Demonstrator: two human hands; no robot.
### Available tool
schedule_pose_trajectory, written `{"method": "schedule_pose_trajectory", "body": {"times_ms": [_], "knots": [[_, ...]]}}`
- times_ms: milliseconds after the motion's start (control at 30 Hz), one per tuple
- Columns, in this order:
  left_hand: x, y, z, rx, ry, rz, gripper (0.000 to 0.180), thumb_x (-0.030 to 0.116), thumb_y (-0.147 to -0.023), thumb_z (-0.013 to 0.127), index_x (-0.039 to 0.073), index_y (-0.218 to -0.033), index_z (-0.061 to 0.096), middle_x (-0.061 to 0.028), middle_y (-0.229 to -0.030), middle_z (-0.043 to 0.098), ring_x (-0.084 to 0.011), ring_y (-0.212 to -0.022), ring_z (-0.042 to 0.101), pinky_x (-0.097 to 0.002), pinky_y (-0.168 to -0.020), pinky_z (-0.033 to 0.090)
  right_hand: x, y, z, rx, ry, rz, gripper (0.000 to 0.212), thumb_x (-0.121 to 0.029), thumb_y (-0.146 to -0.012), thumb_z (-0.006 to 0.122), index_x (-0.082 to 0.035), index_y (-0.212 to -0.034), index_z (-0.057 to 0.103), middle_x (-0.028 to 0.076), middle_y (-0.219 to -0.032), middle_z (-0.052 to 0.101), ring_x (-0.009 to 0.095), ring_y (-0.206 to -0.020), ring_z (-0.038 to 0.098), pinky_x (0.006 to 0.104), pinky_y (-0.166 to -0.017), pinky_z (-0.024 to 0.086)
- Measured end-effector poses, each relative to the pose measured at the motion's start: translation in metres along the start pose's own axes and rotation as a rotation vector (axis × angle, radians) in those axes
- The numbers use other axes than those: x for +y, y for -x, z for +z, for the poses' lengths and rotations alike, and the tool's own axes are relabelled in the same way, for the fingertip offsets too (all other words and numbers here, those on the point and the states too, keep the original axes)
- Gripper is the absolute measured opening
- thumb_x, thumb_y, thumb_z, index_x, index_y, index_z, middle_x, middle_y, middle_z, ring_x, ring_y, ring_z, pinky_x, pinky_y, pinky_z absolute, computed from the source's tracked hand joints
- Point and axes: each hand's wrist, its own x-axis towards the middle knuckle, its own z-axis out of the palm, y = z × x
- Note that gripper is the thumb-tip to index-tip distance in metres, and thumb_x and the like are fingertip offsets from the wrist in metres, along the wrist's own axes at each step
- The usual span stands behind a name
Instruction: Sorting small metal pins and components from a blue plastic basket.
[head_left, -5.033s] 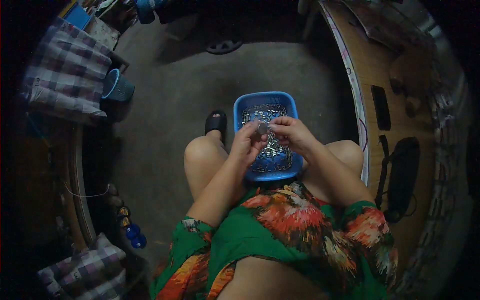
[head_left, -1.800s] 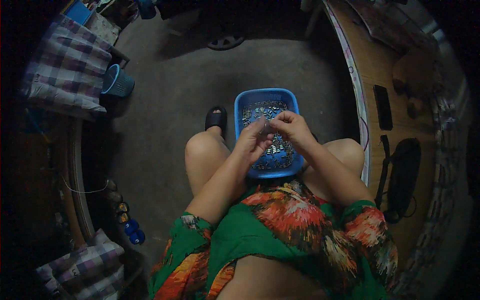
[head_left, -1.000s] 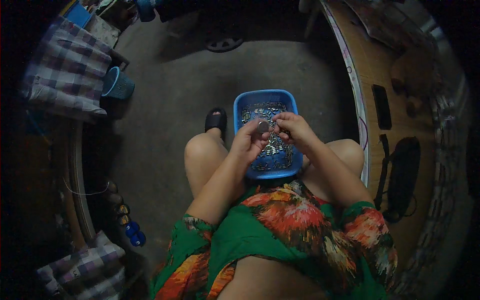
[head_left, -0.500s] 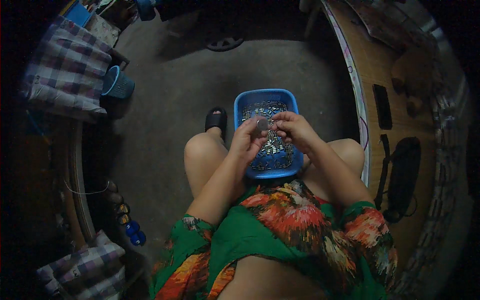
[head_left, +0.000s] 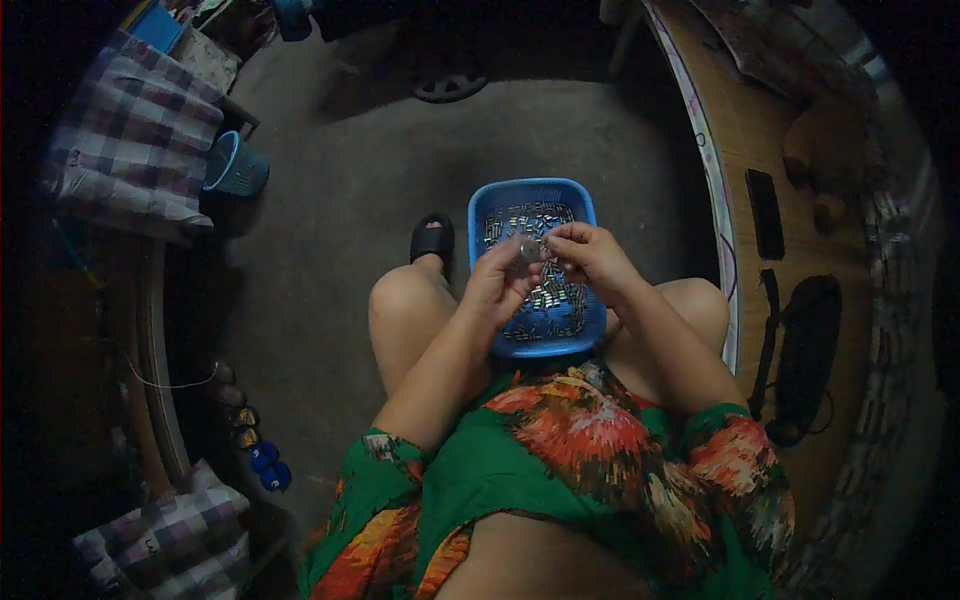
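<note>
A blue plastic basket [head_left: 549, 349] rests between my knees, with many small shiny metal cylinders [head_left: 550, 293] spread over its bottom. Above it my left hand [head_left: 496, 283] is closed on a small round, see-through piece [head_left: 529, 250], held between thumb and fingers. My right hand [head_left: 594, 262] is close beside it, thumb and forefinger pinched together at the edge of that piece. Whatever sits in the right pinch is too small to make out. Both hands hide part of the basket's contents.
To the right runs a wooden tabletop [head_left: 735, 120] bearing a flat black rectangular object [head_left: 765, 214] and a black bag [head_left: 812, 340]. At left are a blue wastebasket [head_left: 240, 167] and checked cloth [head_left: 140, 140]. A black slipper [head_left: 432, 240] is on my foot.
My left hand has shifted slightly right, bringing the round piece closer to my right fingertips, and the piece has turned a little. The basket stays in place.
</note>
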Motion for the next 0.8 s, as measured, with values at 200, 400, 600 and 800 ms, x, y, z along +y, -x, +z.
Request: {"method": "schedule_pose_trajectory", "body": {"times_ms": [200,400,600,800], "knots": [[-0.002,0.0008,0.0018,-0.011,-0.037,-0.017,0.023,0.027,-0.086,0.05,0.005,-0.093,0.052,-0.0083,-0.082,0.058,-0.0118,-0.064,0.054,-0.0219,-0.055,0.046,0.0024,0.0004,0.0015,0.016,-0.015,-0.035,0.017,-0.017,-0.081,0.057,-0.004,-0.091,0.054,0.0,-0.071,0.056,0.003,-0.052,0.043,0.0169,-0.042,0.032],[-0.003,0.0008,0.003,0.007,-0.013,-0.035,0.022,0.023,-0.085,0.051,0.002,-0.093,0.052,-0.0087,-0.081,0.057,-0.013,-0.064,0.053,-0.0234,-0.056,0.047,0.0023,0.0013,0.0039,0.048,0.132,-0.063,0.013,-0.018,-0.081,0.056,-0.006,-0.086,0.056,-0.002,-0.065,0.052,0.003,-0.051,0.042,0.0167,-0.042,0.031],[-0.0023,0.0001,0.0049,0.016,-0.022,-0.045,0.021,0.023,-0.085,0.051,0.003,-0.092,0.052,-0.0077,-0.08,0.057,-0.0129,-0.064,0.053,-0.0231,-0.056,0.046,0.0025,-0.0019,0.0042,0.012,0.152,-0.046,0.014,-0.02,-0.079,0.058,-0.008,-0.085,0.055,-0.003,-0.064,0.049,0.004,-0.051,0.043,0.017,-0.043,0.032],[-0.0034,0.0004,-0.0015,-0.07,-0.028,-0.05,0.022,0.024,-0.085,0.05,0.003,-0.09,0.053,-0.0062,-0.077,0.056,-0.0124,-0.063,0.053,-0.0234,-0.055,0.045,0.0018,-0.0033,0.0017,-0.091,0.085,0.021,0.014,-0.021,-0.078,0.059,-0.009,-0.084,0.053,-0.004,-0.063,0.048,0.004,-0.052,0.041,0.0175,-0.043,0.03]]}}
